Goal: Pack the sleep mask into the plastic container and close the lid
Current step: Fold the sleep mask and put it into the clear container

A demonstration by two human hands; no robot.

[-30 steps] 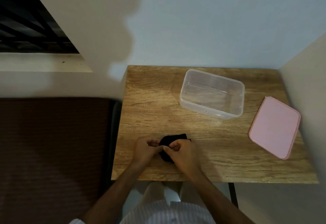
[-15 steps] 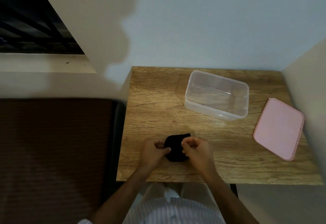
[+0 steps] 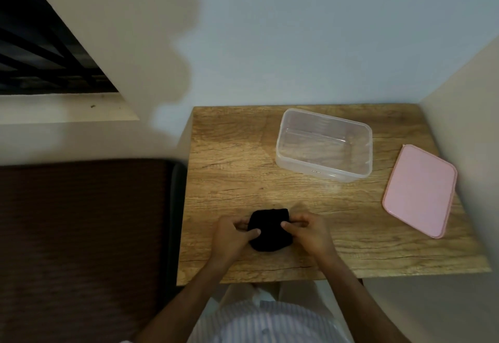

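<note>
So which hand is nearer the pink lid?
Right. The right hand grips the sleep mask on the side toward the pink lid; the left hand is beyond the mask.

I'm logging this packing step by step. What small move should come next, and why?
Probably lift the folded sleep mask, pinched by the left hand and right hand, toward the clear container. The container stands open and empty; the pink lid lies apart on the table.
</note>
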